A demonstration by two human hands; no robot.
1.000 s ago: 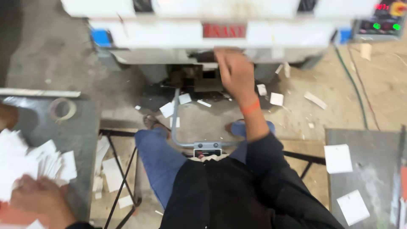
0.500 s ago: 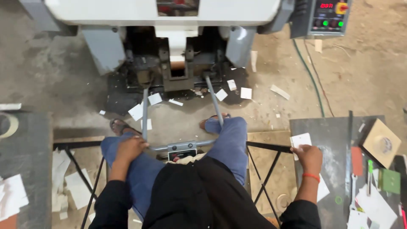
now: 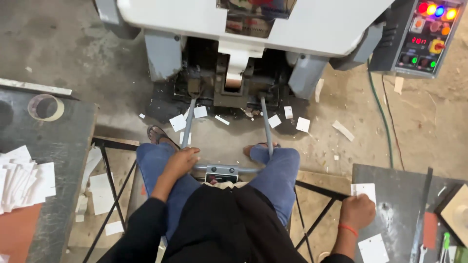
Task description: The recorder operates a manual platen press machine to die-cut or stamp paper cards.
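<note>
Lower right, the right hand [image 3: 357, 212] pinches a small white square card [image 3: 364, 190] on the dark metal table [image 3: 404, 214]; the left hand [image 3: 181, 161] rests loosely curled, holding nothing, on the blue-jeaned thigh [image 3: 156, 168].

Left hand [image 3: 181, 161] on knee; right hand [image 3: 357, 211] grips white card [image 3: 364, 190].

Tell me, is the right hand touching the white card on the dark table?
Touching. The head view shows the right hand closed over the lower edge of the white card, which lies on the dark table, with no gap between them.
</note>
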